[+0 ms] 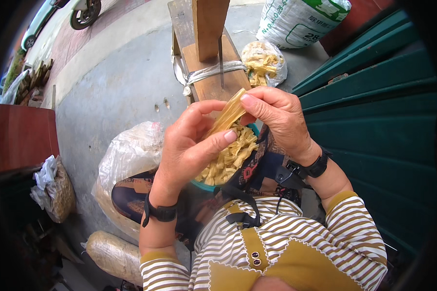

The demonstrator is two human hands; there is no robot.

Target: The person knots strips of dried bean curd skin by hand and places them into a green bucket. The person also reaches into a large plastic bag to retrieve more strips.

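Between my hands is a long, pale yellow, ribbed dried strip (228,112), tilted up to the right. My right hand (281,121) pinches its upper end between thumb and finger. My left hand (184,145) has curved fingers around the lower end, with the thumb along it. Below them a teal basin (198,184) holds several cut yellow pieces (230,157). Just beyond stands a wooden bench (206,82) with an upright board (208,24), a thin metal blade (221,63) and a white cloth tie (211,70).
A bag of yellow pieces (262,63) and a large white sack (301,19) stand behind the bench. Green metal panels (369,131) line my right. Plastic bags (121,169) and a filled bag (58,189) lie on my left. A scooter wheel (85,14) is at the far left.
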